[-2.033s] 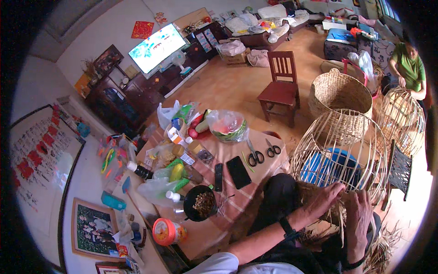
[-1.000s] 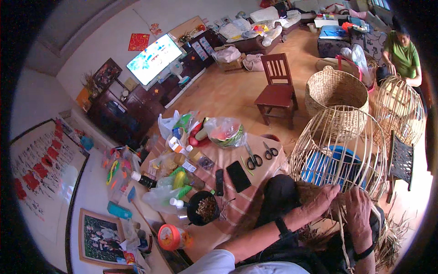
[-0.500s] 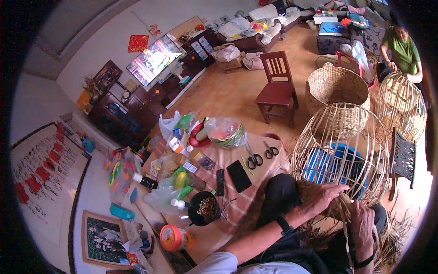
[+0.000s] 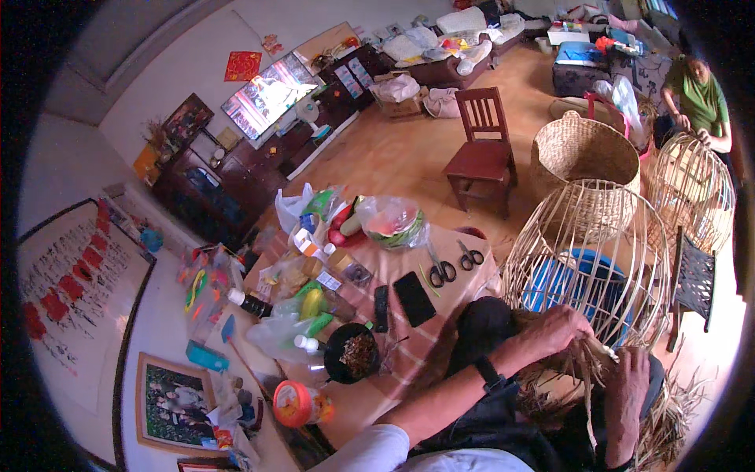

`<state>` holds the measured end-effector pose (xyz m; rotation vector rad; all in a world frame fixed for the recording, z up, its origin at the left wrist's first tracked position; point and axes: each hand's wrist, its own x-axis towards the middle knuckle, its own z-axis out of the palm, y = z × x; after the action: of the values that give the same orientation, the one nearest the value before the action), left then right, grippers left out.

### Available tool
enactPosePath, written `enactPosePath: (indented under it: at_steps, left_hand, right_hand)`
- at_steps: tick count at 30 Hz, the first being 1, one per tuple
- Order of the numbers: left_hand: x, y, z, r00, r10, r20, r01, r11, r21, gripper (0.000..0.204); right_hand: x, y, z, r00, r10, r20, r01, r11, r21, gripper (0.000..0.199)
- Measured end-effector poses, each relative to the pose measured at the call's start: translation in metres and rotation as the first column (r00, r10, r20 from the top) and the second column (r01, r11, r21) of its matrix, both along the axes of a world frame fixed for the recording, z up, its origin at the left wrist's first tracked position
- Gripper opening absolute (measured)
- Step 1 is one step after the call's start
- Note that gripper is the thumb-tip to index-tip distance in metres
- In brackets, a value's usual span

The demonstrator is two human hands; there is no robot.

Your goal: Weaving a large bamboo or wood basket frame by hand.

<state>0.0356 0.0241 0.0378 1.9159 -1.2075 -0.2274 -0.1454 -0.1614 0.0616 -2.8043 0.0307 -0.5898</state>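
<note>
**Hand position at the base of the cane frame**

The left hand [image 4: 560,329] rests on the lower edge of the open cane frame [image 4: 586,252], fingers curled shut around a bundle of split strips [image 4: 586,370]. The right hand [image 4: 627,389] lies just below and to the right, fingers closed on the same bundle near a pale strip end [image 4: 604,351]. The strips run roughly vertically, from the frame's rim down toward the lap; the frame stands upright, directly ahead of both hands and touching the left one. The left hand is nearer the frame.

The exact strip pinched by each hand cannot be told; loose fibres mask the fingertips. The frame's base is hidden behind the hands. To the left, the desk [image 4: 440,315] carries scissors [image 4: 442,267], a dark phone [image 4: 414,299] and a bowl [image 4: 354,354].
</note>
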Motion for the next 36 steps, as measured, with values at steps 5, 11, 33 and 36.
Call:
enactPosePath:
  at_steps: [5, 11, 33, 36]
  left_hand:
    - [0.007, -0.002, 0.000, 0.993, -0.052, -0.104, 0.053, 0.999, 0.007, 0.017]
    - [0.009, -0.005, 0.004, 0.984, -0.062, -0.165, 0.064, 0.998, 0.004, 0.019]
    - [0.008, 0.004, -0.004, 0.993, -0.089, -0.084, 0.093, 0.995, 0.045, 0.025]
    - [-0.006, 0.010, -0.003, 0.994, -0.103, 0.029, 0.101, 0.992, 0.079, 0.030]
  right_hand:
    - [-0.004, 0.022, -0.003, 0.996, -0.070, -0.050, 0.081, 0.961, 0.263, 0.029]
    - [0.009, 0.064, -0.031, 0.999, -0.032, 0.006, 0.027, 0.907, 0.419, 0.028]
    - [0.017, 0.040, -0.018, 0.957, 0.104, -0.269, 0.268, 0.023, 0.963, 0.034]
    - [0.019, 0.023, -0.012, 0.936, 0.172, -0.308, 0.329, -0.104, 0.939, 0.036]
